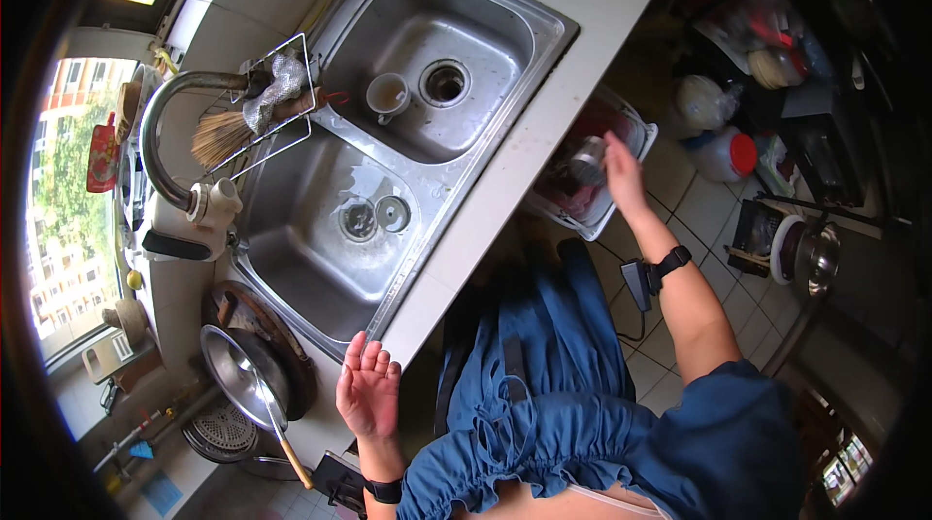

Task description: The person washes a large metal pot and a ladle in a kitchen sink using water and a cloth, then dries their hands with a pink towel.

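Note:
My right hand (624,172) reaches over a white-rimmed bin (636,146) beside the counter. Its fingers are against a small silvery cup-shaped metal piece (586,162), smeared by motion; its exact kind cannot be told. Reddish and pinkish stuff lies in the bin beneath. My left hand (369,388) is palm up with fingers apart, holding nothing, by the counter's front edge near the lower sink basin (306,272). In the upper basin (485,20) a cup (388,94) with brownish liquid stands beside the drain hole (446,83). A round metal drain piece (391,213) lies by the lower basin's drain.
A curved faucet (155,117) and a wire rack (291,136) holding a brush (223,136) stand along the sink's window side. A metal pan (228,374) with a long-handled utensil sits beyond the lower basin. A red-lidded tub (723,155) and bags stand right of the bin.

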The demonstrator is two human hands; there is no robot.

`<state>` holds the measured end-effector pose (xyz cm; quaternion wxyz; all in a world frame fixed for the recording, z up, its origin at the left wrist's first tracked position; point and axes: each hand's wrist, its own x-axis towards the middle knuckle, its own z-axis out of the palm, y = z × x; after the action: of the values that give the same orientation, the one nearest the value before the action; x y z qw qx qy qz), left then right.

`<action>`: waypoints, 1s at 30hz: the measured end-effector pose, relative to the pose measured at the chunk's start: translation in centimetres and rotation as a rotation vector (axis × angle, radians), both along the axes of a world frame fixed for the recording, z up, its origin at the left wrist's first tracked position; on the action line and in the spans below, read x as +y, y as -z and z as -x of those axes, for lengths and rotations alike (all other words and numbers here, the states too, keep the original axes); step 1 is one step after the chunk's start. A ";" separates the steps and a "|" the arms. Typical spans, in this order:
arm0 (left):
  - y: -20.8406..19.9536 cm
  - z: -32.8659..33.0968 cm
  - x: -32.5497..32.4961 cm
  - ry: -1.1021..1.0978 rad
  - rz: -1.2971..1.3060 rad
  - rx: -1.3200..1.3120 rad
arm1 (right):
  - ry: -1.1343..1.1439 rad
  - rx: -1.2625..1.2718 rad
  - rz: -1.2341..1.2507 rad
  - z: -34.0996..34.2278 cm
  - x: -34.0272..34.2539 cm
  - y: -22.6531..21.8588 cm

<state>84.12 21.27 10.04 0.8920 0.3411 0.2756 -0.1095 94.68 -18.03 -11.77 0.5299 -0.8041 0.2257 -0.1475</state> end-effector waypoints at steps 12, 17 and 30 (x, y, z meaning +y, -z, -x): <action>0.6 0.0 -3.4 -0.016 -0.007 0.064 | -0.660 -0.192 0.342 2.9 -1.0 -12.6; 0.9 0.1 -4.4 -0.037 0.023 0.046 | -0.750 -0.266 0.383 1.4 -1.0 -15.1; -0.2 3.5 -4.7 -0.307 0.034 0.016 | -1.137 0.078 0.522 -20.4 10.8 -9.4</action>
<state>80.58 16.57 10.20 0.9018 0.2790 0.3295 0.0207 115.11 -7.28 -2.37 0.3030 -0.9061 -0.2615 0.1367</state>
